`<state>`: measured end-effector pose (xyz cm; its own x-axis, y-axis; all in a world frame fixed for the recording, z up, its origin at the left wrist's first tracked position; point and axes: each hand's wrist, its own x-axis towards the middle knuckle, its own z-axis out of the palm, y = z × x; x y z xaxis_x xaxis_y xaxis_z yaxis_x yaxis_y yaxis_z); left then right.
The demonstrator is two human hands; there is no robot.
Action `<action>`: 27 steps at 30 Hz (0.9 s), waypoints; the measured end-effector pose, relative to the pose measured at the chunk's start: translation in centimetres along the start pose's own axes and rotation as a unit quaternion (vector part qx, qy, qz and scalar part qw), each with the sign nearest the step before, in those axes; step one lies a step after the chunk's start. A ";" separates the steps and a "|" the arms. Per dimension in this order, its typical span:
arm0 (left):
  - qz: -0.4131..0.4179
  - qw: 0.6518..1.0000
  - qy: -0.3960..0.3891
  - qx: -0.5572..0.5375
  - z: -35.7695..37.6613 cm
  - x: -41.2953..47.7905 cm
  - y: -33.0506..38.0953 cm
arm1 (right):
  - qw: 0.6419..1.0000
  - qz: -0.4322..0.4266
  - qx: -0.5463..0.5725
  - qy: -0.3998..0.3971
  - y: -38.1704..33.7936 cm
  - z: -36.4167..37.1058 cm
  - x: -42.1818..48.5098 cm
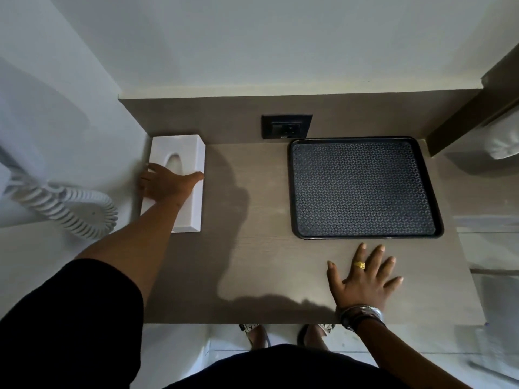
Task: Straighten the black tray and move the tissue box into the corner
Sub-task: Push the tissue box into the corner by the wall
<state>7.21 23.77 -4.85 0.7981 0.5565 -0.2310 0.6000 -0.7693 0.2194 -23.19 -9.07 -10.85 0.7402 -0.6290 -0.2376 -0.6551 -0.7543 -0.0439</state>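
Resting across the tissue box (179,175), the left hand (165,182) spans its top, fingers spread; the box sits in the corner beyond the fingertips. Black tray (365,189) lies square, just ahead of the flat, empty right hand (365,279). Both steps look nearly finished.

My left hand (165,183) covers the middle of the tissue box (179,153), and whether my fingers close round its far side I cannot tell. The socket (287,126) markings are too small to read. My feet (283,334) are half hidden under the counter (252,262).
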 end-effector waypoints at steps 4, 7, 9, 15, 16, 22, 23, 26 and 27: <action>0.061 0.998 0.015 -0.009 1.0 -1.0 -0.8 | 1.000 0.002 -0.001 -0.008 0.1 -0.2 -0.2; 0.213 0.975 0.057 0.020 1.8 -3.3 -2.9 | 1.000 0.001 0.008 -0.008 -0.1 -0.3 -0.2; 0.323 0.941 0.076 0.063 2.4 -5.3 -4.9 | 1.000 0.001 0.013 -0.009 -0.1 -0.4 -0.2; 0.402 0.898 0.113 0.142 3.3 -6.6 -6.5 | 1.000 0.002 0.017 -0.015 -0.1 -0.4 -0.2; 0.399 0.899 0.112 0.143 3.3 -6.5 -6.3 | 1.000 0.001 0.017 -0.016 -0.1 -0.4 -0.3; 0.391 0.903 0.114 0.138 3.4 -5.1 -6.7 | 1.000 0.002 0.011 -0.016 -0.2 -0.5 -0.3; 0.393 0.902 0.117 0.140 3.5 -4.8 -6.8 | 1.000 0.002 0.014 -0.015 -0.2 -0.6 -0.3; 0.382 0.906 0.116 0.138 3.8 -4.6 -6.9 | 1.000 0.004 0.017 -0.019 -0.3 -0.9 -0.4; 0.376 0.909 0.116 0.136 3.8 -4.5 -6.9 | 1.000 0.003 0.017 -0.020 -0.3 -0.9 -0.4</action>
<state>-0.78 25.40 -8.89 0.9862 -0.1316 0.1009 -0.1304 -0.9913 -0.0181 -23.19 -8.73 -9.90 0.7300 -0.6251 -0.2763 -0.6647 -0.7434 -0.0745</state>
